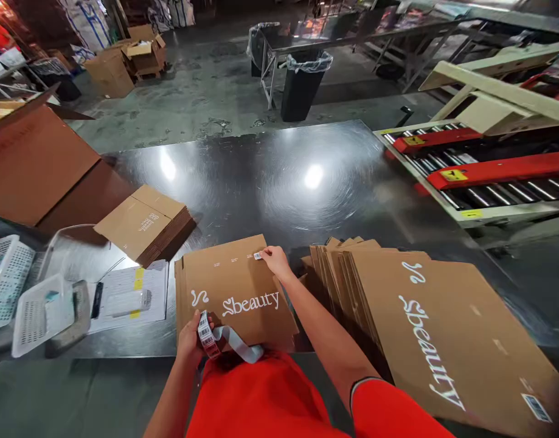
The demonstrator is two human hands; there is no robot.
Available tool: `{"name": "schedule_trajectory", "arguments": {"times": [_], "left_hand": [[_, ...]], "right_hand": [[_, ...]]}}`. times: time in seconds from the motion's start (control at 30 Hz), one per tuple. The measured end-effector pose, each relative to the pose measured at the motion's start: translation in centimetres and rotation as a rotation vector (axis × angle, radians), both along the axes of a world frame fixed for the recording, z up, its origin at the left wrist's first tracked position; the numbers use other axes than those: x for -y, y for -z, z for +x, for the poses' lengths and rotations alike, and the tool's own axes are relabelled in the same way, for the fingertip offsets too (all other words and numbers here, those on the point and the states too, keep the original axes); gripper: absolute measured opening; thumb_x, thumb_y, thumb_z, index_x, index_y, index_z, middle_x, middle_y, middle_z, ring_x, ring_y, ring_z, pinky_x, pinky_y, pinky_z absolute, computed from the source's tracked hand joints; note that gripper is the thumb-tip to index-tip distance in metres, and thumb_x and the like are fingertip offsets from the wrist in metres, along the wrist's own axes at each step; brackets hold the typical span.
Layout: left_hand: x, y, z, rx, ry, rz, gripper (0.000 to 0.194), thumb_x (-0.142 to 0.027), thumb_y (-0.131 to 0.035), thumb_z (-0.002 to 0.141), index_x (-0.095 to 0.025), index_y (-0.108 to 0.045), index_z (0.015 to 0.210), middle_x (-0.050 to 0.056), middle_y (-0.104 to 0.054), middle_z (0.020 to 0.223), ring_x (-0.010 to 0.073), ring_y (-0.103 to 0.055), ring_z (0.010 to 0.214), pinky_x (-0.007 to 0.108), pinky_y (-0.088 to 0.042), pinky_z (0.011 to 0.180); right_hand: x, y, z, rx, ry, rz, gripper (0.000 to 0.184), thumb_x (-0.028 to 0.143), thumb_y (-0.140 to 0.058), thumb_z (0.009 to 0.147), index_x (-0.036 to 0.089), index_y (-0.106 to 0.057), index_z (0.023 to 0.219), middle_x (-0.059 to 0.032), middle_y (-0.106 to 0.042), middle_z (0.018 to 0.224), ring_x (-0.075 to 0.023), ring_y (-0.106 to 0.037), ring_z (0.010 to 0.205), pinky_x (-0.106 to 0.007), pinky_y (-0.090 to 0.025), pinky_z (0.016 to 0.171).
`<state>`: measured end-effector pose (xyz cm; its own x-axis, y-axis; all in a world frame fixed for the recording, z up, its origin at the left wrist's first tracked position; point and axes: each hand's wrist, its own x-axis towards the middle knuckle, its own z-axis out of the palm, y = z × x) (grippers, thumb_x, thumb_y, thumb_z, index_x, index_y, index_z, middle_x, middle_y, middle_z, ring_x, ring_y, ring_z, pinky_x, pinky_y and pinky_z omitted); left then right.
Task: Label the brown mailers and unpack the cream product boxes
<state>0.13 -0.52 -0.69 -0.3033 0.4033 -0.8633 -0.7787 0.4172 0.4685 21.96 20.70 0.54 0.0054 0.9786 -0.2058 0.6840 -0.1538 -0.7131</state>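
A flattened cardboard box (243,274) printed "beauty" in white lies in front of me at the table's near edge. My left hand (191,337) grips a roll of barcode labels (207,334) over the box's left side, and its loose pale backing strip curls to the right. At the box's upper right corner, the fingertips of my right hand (274,261) pinch a small barcode label (258,255) against the cardboard. To the right leans a fanned stack of flat boxes (425,328); the front one carries a barcode label (536,407) near its lower end.
Left of the box are a smaller stack of folded cartons (142,222), papers (156,298) with a pen, and white plastic baskets (37,316). A large open carton (37,158) stands at far left. On the right, a roller conveyor (480,164) meets the metal table (243,182).
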Motion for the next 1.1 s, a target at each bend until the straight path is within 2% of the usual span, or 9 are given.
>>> {"name": "schedule_trajectory", "arguments": {"times": [0.23,0.57,0.63,0.7,0.8,0.9,0.97,1.03,1.1], "left_hand": [[-0.3,-0.5,0.1,-0.001,0.020,-0.021,0.014,-0.018,-0.058,0.093,-0.012,-0.062,0.081,0.006,-0.070,0.059,0.0140,-0.063,0.045,0.024,-0.052,0.042],[-0.1,-0.3,0.0,-0.010,0.029,-0.013,0.014,-0.018,-0.060,0.091,-0.010,-0.062,0.080,0.006,-0.070,0.061,0.0144,-0.064,0.045,0.026,-0.054,0.042],[-0.1,-0.2,-0.1,-0.018,0.040,-0.010,0.015,-0.018,-0.059,0.092,-0.010,-0.062,0.080,0.006,-0.070,0.061,0.0149,-0.064,0.046,0.027,-0.055,0.043],[0.0,-0.1,-0.1,-0.032,0.054,-0.006,0.016,-0.019,-0.058,0.092,-0.010,-0.062,0.080,0.006,-0.070,0.062,0.0146,-0.064,0.047,0.026,-0.055,0.045],[0.1,0.3,-0.1,-0.068,0.090,0.006,0.016,-0.021,-0.060,0.091,-0.011,-0.063,0.080,0.007,-0.070,0.063,0.0143,-0.064,0.048,0.026,-0.054,0.047],[0.4,0.8,0.1,-0.154,0.147,0.024,0.015,-0.025,-0.065,0.086,-0.011,-0.065,0.079,0.009,-0.071,0.068,0.0164,-0.065,0.052,0.030,-0.055,0.051],[0.6,1.0,0.0,-0.278,0.185,0.033,0.018,-0.028,-0.068,0.083,-0.012,-0.065,0.075,0.009,-0.070,0.068,0.0185,-0.065,0.055,0.032,-0.055,0.055],[0.8,0.9,-0.4,-0.466,0.209,0.036,0.020,-0.031,-0.070,0.079,-0.015,-0.065,0.070,0.007,-0.068,0.068,0.0218,-0.066,0.065,0.034,-0.055,0.061],[0.8,0.7,-1.0,-0.663,0.228,0.042,0.019,-0.031,-0.072,0.076,-0.018,-0.064,0.064,0.007,-0.069,0.078,0.0257,-0.067,0.087,0.034,-0.054,0.072]], "right_hand": [[-0.3,0.6,-0.3,0.120,0.001,-0.030,0.017,0.027,-0.060,0.082,0.018,-0.071,0.072,-0.0016,-0.065,0.075,-0.0131,-0.057,0.066,-0.022,-0.038,0.061],[0.8,-0.6,-1.2,0.302,-0.015,-0.037,0.016,0.028,-0.059,0.090,0.018,-0.069,0.082,-0.0084,-0.059,0.104,-0.0156,-0.060,0.080,-0.025,-0.039,0.064],[0.8,-0.6,-1.2,0.332,-0.035,-0.030,0.015,0.034,-0.066,0.087,0.019,-0.067,0.085,-0.0086,-0.059,0.104,-0.0173,-0.061,0.081,-0.026,-0.039,0.065],[0.4,-0.4,-1.1,0.347,-0.035,-0.038,0.027,0.041,-0.075,0.080,0.018,-0.064,0.089,-0.0094,-0.061,0.101,-0.0197,-0.062,0.082,-0.027,-0.040,0.066],[-0.7,0.1,-0.6,0.316,-0.013,-0.056,0.033,0.040,-0.081,0.072,0.017,-0.061,0.086,-0.0077,-0.064,0.087,-0.0216,-0.062,0.078,-0.027,-0.039,0.065],[-1.4,0.5,0.5,0.249,-0.005,-0.011,0.016,0.029,-0.071,0.079,0.019,-0.058,0.078,-0.0030,-0.064,0.076,-0.0196,-0.061,0.075,-0.027,-0.040,0.064],[-0.8,0.7,1.4,0.207,0.020,0.044,0.004,0.023,-0.059,0.084,0.020,-0.058,0.081,-0.0022,-0.064,0.077,-0.0186,-0.061,0.075,-0.026,-0.042,0.067],[0.8,1.0,2.3,0.173,0.062,0.100,0.012,0.020,-0.049,0.087,0.019,-0.060,0.093,-0.0045,-0.066,0.084,-0.0194,-0.063,0.081,-0.028,-0.045,0.072],[3.4,1.7,3.1,0.149,0.102,0.139,0.024,0.023,-0.046,0.088,0.015,-0.059,0.107,-0.0095,-0.066,0.094,-0.0217,-0.064,0.088,-0.032,-0.048,0.079]]}}
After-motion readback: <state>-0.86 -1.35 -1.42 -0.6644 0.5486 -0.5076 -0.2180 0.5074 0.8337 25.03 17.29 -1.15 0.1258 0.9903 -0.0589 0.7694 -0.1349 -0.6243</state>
